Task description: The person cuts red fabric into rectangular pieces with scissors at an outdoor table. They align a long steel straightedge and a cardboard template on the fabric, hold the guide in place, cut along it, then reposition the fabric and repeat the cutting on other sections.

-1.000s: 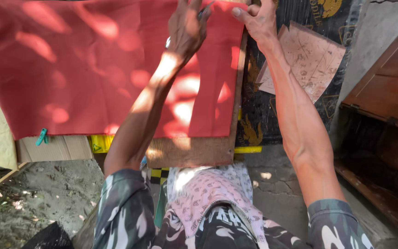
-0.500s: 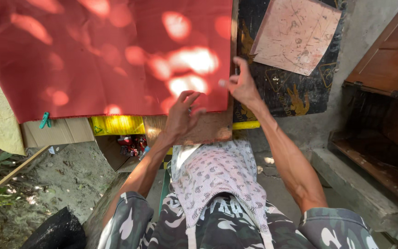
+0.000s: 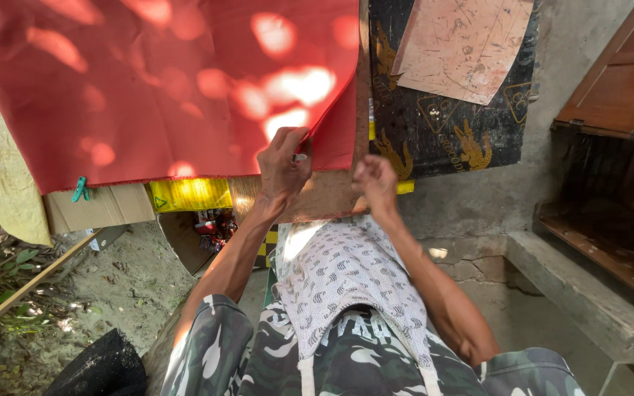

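A large red sheet (image 3: 148,88) lies spread over a wooden board (image 3: 324,198) in front of me, dappled with sunlight. My left hand (image 3: 284,165) pinches the red sheet near its lower right corner and lifts a fold of it. My right hand (image 3: 377,180) hovers just right of that corner, fingers curled loosely, over the board's edge; I see nothing in it. A white patterned cloth (image 3: 346,279) hangs over my lap below both hands.
A green clip (image 3: 79,189) holds the red sheet's lower left edge. A pinkish scratched panel (image 3: 464,44) and a black printed sheet (image 3: 471,139) lie behind. Brown wooden cabinet (image 3: 618,95) at right, concrete ledge (image 3: 581,293) below it. Yellow packaging (image 3: 192,194) under the sheet.
Both hands came down from the sheet's top edge to its lower right corner. The left hand now pinches the red sheet; the right hand has let go and curled.
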`<state>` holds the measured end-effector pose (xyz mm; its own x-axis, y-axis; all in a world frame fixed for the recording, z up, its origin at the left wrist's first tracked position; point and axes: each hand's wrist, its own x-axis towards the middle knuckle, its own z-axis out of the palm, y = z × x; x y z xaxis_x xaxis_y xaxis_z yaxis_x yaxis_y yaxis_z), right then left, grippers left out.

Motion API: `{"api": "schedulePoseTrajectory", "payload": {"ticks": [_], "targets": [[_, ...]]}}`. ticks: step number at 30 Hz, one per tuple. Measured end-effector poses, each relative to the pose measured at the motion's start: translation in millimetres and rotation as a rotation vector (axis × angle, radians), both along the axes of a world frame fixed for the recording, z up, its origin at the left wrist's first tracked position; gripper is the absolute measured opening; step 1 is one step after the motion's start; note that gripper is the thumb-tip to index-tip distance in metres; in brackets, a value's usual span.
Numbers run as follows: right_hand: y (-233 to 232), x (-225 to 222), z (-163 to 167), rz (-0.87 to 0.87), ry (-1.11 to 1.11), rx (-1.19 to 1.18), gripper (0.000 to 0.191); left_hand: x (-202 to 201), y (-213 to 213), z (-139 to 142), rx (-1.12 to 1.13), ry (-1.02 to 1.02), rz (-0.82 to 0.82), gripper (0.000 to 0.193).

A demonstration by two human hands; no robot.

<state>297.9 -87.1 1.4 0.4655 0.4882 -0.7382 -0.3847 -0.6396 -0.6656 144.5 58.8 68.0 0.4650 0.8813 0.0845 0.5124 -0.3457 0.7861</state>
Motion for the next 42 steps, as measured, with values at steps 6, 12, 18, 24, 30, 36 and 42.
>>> {"api": "schedulePoseTrajectory", "payload": {"ticks": [6,12,18,24,30,36,42], "targets": [[7,-38,-19,-0.454,0.362,0.099,0.045,6,9,17,0.037,-0.059,0.025,0.022],[28,-41,-11,-0.303,0.264,0.17,0.046,2,6,20,0.025,-0.054,0.027,0.021],[44,-40,-3,-0.328,0.301,0.216,0.051,1,7,26,0.05,-0.062,0.037,0.023],[50,-18,-11,-0.197,0.319,0.12,0.026,-4,6,24,0.081,-0.066,-0.003,0.028],[39,9,-11,-0.109,0.227,0.184,0.019,-1,-12,-13,0.002,0.178,-0.289,0.047],[39,34,-11,0.058,0.084,0.072,0.02,16,-34,-75,-0.029,0.418,-0.513,0.043],[33,45,-15,0.088,0.165,0.112,0.021,18,-41,-91,-0.019,0.439,-0.545,0.042]]}}
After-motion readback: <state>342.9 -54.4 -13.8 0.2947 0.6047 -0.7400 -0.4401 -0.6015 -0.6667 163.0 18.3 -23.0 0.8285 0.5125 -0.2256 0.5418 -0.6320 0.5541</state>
